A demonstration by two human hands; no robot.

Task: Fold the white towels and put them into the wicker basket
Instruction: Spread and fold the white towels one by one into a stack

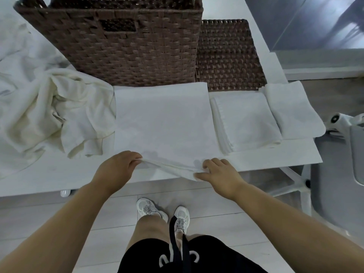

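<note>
A white towel (pixel 163 119) lies spread flat on the white table (pixel 275 160), just in front of the tall brown wicker basket (pixel 118 52). My left hand (pixel 116 166) pinches the towel's near edge at its left corner. My right hand (pixel 218 172) grips the same near edge at the right corner, and the edge is lifted slightly off the table between them. Two folded white towels lie to the right: one (pixel 246 119) beside the spread towel, another (pixel 293 109) at the table's right end. A crumpled heap of unfolded towels (pixel 49 107) sits on the left.
A flat brown wicker lid (pixel 226 54) lies behind the folded towels, right of the basket. A grey chair (pixel 344 164) stands at the table's right end. My legs and white shoes are on the tiled floor below the table edge.
</note>
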